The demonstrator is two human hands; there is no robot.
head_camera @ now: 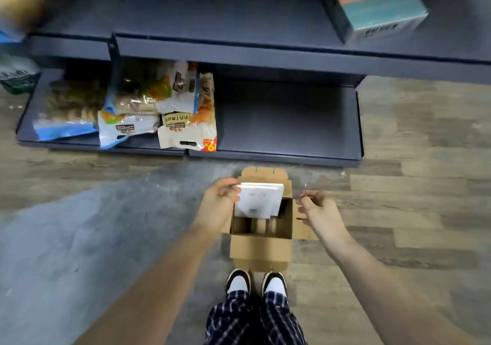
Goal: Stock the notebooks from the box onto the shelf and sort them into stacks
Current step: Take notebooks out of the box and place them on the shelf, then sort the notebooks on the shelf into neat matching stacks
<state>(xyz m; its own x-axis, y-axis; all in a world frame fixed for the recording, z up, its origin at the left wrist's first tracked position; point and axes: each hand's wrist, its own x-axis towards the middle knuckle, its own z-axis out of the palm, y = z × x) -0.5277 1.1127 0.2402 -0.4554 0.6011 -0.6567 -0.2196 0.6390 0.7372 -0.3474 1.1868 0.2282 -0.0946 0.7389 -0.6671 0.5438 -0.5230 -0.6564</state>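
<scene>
An open brown cardboard box [259, 249] stands on the floor in front of my feet. My left hand [219, 202] grips the left edge of a small stack of white notebooks [259, 200], tilted and lifted above the box's far half. Inside the box, brown items or dividers show at the bottom. My right hand [316, 206] hovers just right of the box with loosely curled fingers and holds nothing. The dark lower shelf [287, 121] lies beyond the box, its right half bare.
Several snack bags [159, 108] fill the lower shelf's left half. A striped box [377, 4] sits on the upper shelf [212, 15] at right. More bagged goods blur at the far left. Wooden floor surrounds the box.
</scene>
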